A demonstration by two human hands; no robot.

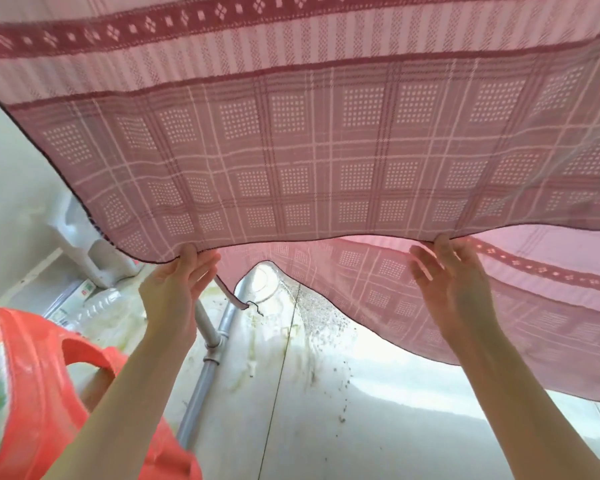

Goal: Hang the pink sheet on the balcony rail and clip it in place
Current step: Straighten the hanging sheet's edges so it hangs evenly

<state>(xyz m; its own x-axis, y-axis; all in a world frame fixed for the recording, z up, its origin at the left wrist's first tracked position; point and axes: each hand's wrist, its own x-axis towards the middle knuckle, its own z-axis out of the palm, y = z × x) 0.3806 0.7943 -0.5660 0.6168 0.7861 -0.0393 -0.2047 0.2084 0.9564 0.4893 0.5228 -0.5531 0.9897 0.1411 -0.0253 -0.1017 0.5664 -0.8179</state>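
- Two bare hands raised to the near hem of the pink checked cotton sheet, which spreads overhead.
- Left hand: thumb and fingers pinch the hem.
- Right hand: fingers spread, tips at the hem; grip unclear.
- Grey metal pipe below.

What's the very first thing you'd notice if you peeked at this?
The big pink sheet with checks and a dark red diamond band fills the whole top. Below it, the left hand and right hand pinch its near edge. An orange plastic basket sits bottom left.
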